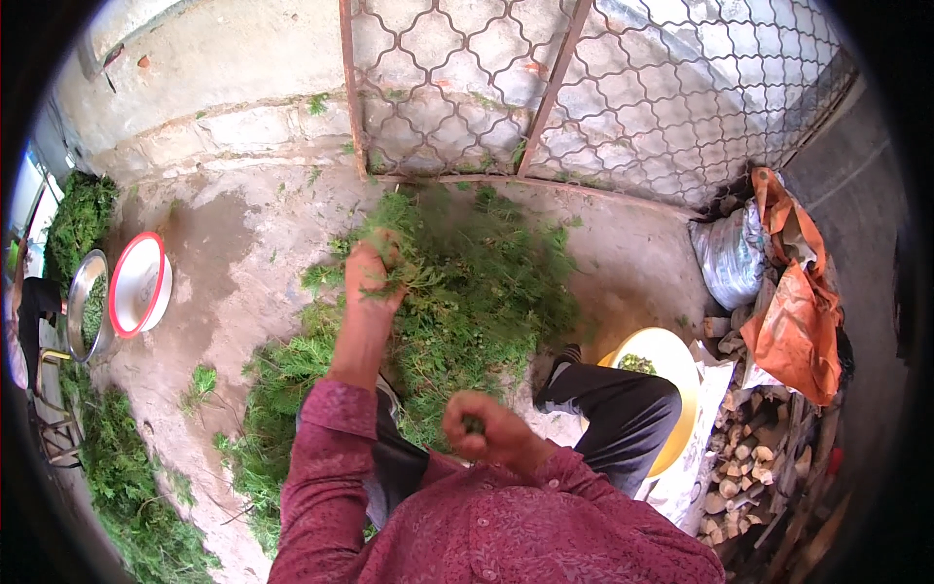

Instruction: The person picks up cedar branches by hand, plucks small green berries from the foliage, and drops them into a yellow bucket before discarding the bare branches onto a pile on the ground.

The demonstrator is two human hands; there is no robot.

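Observation:
My left hand (376, 266) reaches forward, its fingers closed around a leafy evergreen sprig (398, 215) above a large heap of green conifer branches (481, 292) on the ground. Close to my chest, my right hand (481, 427) is curled into a loose fist with small dark green pieces showing inside; their exact kind is unclear. Beside my right leg stands a yellow basin (686, 409) with some small green pieces (636, 363) in it, partly hidden by my knee.
A metal lattice gate (540, 95) stands ahead by the wall. At left are a red-rimmed white basin (166, 285), a steel bowl (75, 321) of green pieces, more branches (131, 482) and a person partly visible. Stacked firewood (744, 460), an orange sack (792, 328) and a white sack (730, 255) lie right.

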